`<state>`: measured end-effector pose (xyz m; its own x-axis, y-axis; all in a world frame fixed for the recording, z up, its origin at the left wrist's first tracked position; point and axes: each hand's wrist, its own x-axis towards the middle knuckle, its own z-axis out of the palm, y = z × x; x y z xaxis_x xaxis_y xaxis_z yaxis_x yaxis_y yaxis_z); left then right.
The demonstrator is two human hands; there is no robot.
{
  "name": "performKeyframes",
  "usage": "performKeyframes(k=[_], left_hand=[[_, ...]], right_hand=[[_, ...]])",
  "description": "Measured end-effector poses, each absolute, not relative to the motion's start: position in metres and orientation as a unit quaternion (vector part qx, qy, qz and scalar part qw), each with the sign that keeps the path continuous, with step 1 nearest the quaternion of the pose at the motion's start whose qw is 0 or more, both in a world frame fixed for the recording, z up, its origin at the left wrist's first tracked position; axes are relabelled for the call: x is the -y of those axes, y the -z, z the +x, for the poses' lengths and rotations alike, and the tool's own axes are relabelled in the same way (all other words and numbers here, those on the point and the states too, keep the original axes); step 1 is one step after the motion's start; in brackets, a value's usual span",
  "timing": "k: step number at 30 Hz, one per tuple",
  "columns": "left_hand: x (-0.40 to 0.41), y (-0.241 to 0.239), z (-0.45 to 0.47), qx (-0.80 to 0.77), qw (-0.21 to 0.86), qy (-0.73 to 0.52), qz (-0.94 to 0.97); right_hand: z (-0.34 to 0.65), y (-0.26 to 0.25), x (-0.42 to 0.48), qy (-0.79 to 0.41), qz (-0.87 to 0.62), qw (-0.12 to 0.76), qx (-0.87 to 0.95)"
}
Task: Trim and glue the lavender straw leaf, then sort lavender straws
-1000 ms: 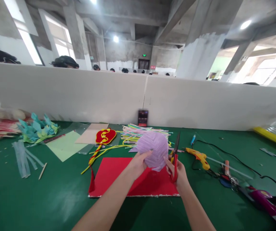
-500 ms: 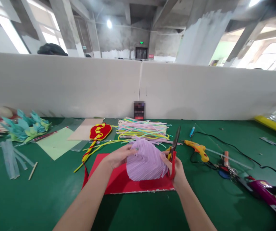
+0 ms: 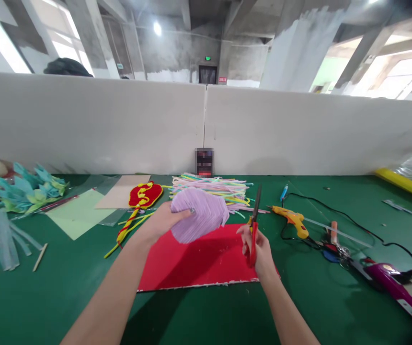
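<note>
In my left hand (image 3: 165, 221) is a lilac, ribbed piece (image 3: 200, 215) that looks built from rows of pipe cleaners, gripped at its left side with the thumb on top. It is held up above the far part of a red board (image 3: 195, 263). Scissors (image 3: 254, 230) with red and yellow handles hang in my right hand (image 3: 259, 247), their dark blades pointing up and away from me. My right hand is over the board's right end, apart from the lilac piece. Behind both hands lies a pile of pastel pipe cleaners (image 3: 238, 188).
A red and yellow pipe-cleaner ornament (image 3: 145, 195) lies left of the pile, near green paper (image 3: 78, 218) and teal flowers (image 3: 29, 189). On the right are a yellow glue gun (image 3: 292, 220), its cord and a purple tool (image 3: 394, 285). A white partition (image 3: 120, 127) stands behind.
My left hand has lifted the lilac piece up and to the left. My right hand has come off the piece and keeps the scissors. The view has shifted slightly.
</note>
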<state>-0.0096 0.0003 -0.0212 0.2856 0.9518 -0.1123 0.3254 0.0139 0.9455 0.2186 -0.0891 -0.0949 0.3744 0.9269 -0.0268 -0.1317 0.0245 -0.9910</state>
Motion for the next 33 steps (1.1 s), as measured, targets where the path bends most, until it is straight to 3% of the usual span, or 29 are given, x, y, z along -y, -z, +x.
performKeyframes(k=[5,10,19,33], left_hand=[[0.002,0.01,-0.013,-0.485,0.529,-0.431,0.547],[0.002,0.005,-0.013,-0.486,0.516,-0.49,0.507],[-0.001,0.009,-0.015,-0.493,0.482,-0.478,0.544],[-0.002,0.014,-0.013,-0.46,0.533,-0.469,0.534]], right_hand=[[0.21,0.096,0.09,-0.342,-0.619,0.575,0.411],[0.203,0.099,0.097,-0.484,-0.528,0.55,0.43],[0.199,0.094,0.104,-0.591,-0.494,0.446,0.456],[0.199,0.091,0.105,-0.598,-0.504,0.424,0.457]])
